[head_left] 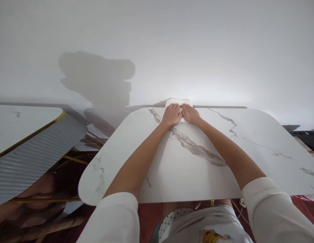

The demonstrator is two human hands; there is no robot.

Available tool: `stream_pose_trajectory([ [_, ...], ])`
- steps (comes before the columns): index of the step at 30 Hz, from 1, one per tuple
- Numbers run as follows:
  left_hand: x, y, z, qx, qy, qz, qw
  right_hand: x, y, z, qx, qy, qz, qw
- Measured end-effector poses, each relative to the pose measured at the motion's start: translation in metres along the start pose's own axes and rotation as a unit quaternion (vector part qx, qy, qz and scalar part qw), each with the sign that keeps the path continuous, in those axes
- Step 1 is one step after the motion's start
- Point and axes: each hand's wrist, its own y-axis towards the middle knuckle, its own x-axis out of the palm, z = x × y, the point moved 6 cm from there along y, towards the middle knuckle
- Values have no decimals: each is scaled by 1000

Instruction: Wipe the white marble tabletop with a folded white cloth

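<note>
Both my arms reach across a white marble-look table [248, 162] to its far edge by the wall. My left hand [171, 114] and my right hand [190, 114] lie side by side, palms down, on a white cloth [178, 101]. The fingers of both hands are curled down and pressed on the cloth. The cloth is folded or bunched and pokes out past my fingertips toward the wall. Much of it is hidden under my hands.
A plain white wall [197, 50] rises right behind the table. A second white tabletop with a gold edge and ribbed side [32, 135] stands to the left. Dark red floor and wooden pieces [45, 209] lie below it. A dark object [306, 138] sits at the right.
</note>
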Motion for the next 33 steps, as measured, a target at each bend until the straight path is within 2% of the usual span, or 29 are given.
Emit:
stream_pose_trajectory([
  [5, 3, 14, 30, 11, -22, 10, 1000, -11, -14, 29, 15, -22, 2, 1000],
  [10, -1, 8, 45, 35, -28, 8, 999, -16, -34, 29, 46, -36, 11, 998],
  [22, -15, -29, 59, 78, -43, 13, 996, -26, -75, 0, 65, -32, 36, 997],
  [33, -45, -92, 69, 84, -37, -3, 996, -41, -127, -56, 38, -15, 21, 999],
])
